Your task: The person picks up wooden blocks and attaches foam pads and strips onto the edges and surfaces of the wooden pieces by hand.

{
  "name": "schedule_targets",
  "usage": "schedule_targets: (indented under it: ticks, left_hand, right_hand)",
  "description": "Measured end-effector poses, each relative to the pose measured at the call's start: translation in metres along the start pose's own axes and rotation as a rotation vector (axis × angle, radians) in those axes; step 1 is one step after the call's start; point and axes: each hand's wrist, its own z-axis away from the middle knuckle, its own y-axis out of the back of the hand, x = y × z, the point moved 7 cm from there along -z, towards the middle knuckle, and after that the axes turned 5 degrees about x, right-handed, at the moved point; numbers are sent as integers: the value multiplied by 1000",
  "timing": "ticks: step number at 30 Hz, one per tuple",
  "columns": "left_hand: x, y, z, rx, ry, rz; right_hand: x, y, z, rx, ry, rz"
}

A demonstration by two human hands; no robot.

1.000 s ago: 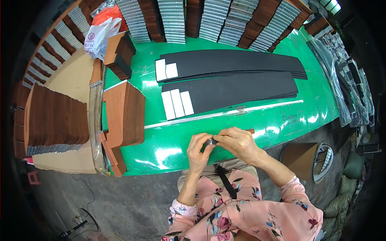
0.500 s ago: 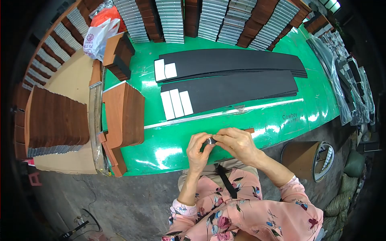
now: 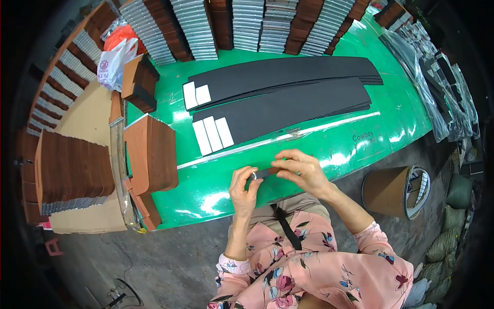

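Note:
Over the near edge of the green table [image 3: 329, 139], my left hand [image 3: 243, 191] is closed on a small dark roll [image 3: 256, 175] with a shiny side. A short dark strip [image 3: 266, 172] runs from the roll to my right hand [image 3: 303, 172], whose thumb and fingers pinch its other end. Beyond my hands lie two stacks of long black sheets, a nearer one [image 3: 293, 109] and a farther one [image 3: 288, 74]. White rectangular pieces [image 3: 212, 135] rest on the left end of the nearer stack, and more [image 3: 196, 94] on the farther one.
Brown wood-look panels [image 3: 151, 153] stand at the table's left, with another stack [image 3: 74, 170] on cardboard. Rows of stacked pieces [image 3: 247, 26] line the back. Plastic-wrapped parts [image 3: 442, 92] lie at the right. A brown bin [image 3: 386, 190] stands on the floor at the right.
My hands have moved apart, and a dark strip now shows between them. The camera view has shifted and tilted slightly.

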Motion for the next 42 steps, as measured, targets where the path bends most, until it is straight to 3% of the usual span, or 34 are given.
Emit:
schedule_targets:
  ticks: [5, 8, 14, 16, 22, 24, 26, 28, 30, 31, 32, 33, 34, 36, 40, 42]
  left_hand:
    - [3, 0, 2, 63, -38, 51]
    - [14, -1, 1, 59, -170, -11]
    - [32, -5, 3, -20, -406, -364]
    - [38, -6, 2, -7, -504, -475]
    - [26, -15, -27, -119, -202, -433]
    - [28, -17, -33, -108, -211, -558]
    - [48, -18, -31, -73, -305, -652]
    - [61, -16, -17, -25, -400, -741]
    - [74, -31, 14, -268, -541, -660]
    - [69, -43, 35, -448, -525, -530]
    - [63, -59, 61, -624, -506, -399]
    - [57, -81, 87, -785, -415, -330]
    - [53, -104, 115, -938, -322, -263]
    - [47, -146, 156, -1115, -249, -213]
    - [44, -166, 184, -1156, -411, -164]
    - [35, -156, 196, -1496, -225, -89]
  right_hand:
    - [-7, -13, 4, 32, 164, 158]
    - [-6, -14, 7, 94, 190, 214]
    - [-6, -12, 10, 98, 155, 245]
    - [-6, 7, 11, 198, 141, -24]
    - [37, 79, 81, 280, -237, -121]
    - [71, 81, 134, 163, -655, -179]
    - [103, 75, 202, 12, -756, 60]
    - [111, 65, 269, 32, -692, 135]
    - [110, 58, 330, 89, -962, 107]
    - [107, 55, 349, 113, -977, 108]
    - [109, 49, 374, 88, -1131, 110]
    - [111, 46, 393, 62, -1281, 108]
    - [111, 51, 393, 84, -1286, 110]
    - [107, 47, 402, -81, -1486, -70]
    - [66, 64, 368, -173, -1405, -327]
    - [31, 56, 337, -248, -1229, -751]
